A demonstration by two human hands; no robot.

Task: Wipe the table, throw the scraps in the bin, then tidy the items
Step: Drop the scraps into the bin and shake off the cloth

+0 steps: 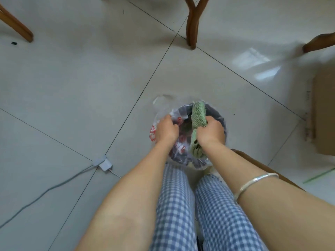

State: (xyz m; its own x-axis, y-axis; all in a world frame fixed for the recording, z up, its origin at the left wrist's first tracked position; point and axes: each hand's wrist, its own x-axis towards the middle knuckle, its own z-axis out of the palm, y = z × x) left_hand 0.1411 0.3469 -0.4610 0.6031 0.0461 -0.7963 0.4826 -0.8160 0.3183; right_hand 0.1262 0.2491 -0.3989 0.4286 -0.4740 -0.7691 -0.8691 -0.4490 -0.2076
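Standing over the bin, a person bends forward with both bare arms reaching down. Far left: slanted brown wooden chair leg point(18, 28), then a wide stretch of pale glossy floor tile point(72, 87). A grey cable point(45, 189) runs in from the left edge to a white plug adapter point(103, 163) on a tile joint, near the left forearm but apart from it.

Left hand point(166, 131): fingers curled, pinching the left rim of the clear plastic bag with red print point(160, 113) that lines the dark round bin point(215, 113). The bin stands on the floor just ahead of the blue checked trousers point(174, 205).

Right hand point(211, 132): fingers closed tight around a green textured cleaning cloth point(199, 113), held upright over the bin's mouth, ends showing above and below the fist. Silver bangle point(253, 183) on that forearm.

Forked wooden chair legs point(192, 24) beyond, well apart from the bin. Right edge: brown cardboard box point(324, 115), with open floor between it and the bin.
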